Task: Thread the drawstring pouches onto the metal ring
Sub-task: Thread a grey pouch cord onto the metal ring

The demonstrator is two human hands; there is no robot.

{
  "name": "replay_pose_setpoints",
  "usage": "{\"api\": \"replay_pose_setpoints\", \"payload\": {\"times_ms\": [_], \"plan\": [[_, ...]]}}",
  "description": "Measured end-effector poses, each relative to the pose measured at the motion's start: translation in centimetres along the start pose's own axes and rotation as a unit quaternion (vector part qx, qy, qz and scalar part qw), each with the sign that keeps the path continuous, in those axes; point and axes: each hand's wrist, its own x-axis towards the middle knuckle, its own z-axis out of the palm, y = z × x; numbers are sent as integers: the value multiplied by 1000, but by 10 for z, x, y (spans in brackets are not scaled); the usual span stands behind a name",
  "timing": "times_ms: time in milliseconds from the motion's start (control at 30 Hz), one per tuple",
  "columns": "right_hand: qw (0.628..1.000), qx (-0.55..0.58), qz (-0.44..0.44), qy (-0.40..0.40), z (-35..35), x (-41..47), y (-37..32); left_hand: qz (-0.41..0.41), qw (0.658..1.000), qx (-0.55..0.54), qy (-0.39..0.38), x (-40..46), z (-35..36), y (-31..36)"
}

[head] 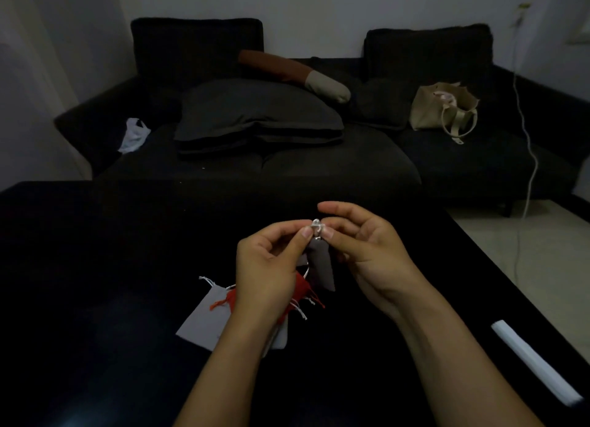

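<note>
Both hands, left hand [266,267] and right hand [367,244], pinch the metal ring [316,227]; one dark pouch [321,267] hangs threaded; red pouch [300,291] and grey pouch [204,315] apparently remain on the table [95,267].

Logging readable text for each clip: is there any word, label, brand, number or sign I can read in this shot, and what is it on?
None can be read.
The pouches on the black table, the dark pouch hanging from the metal ring and the beige bag on the sofa show no print.
The white strip at the table edge looks blank; the picture is dim.
</note>
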Motion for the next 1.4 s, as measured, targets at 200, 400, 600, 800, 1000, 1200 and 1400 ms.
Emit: {"api": "replay_pose_setpoints", "payload": {"times_ms": [200, 400, 600, 800, 1000, 1200, 1400], "plan": [[995, 84, 35, -39, 3, 0, 3, 15, 1000, -13, -12, -2, 0, 4], [999, -6, -10, -53, -2, 1, 5, 33, 999, 22, 13, -3, 1, 1], [997, -41, -40, -55, 2, 3, 5, 37, 999, 12, 13, -2, 1, 1], [983, -140, -112, -45, 4, 1, 5, -37, 999, -40, 5, 3, -2, -4], [990, -113, -78, -19, 8, 1, 9, 18, 1000, 8, -6, 1, -3, -3], [1000, -27, -4, -15, 6, -3, 3, 48, 999, -1, -11, 0, -4, -1], [999, 11, 16, 28, 6, -5, -2, 78, 995, 25, -55, -1, -6, 1]]}}
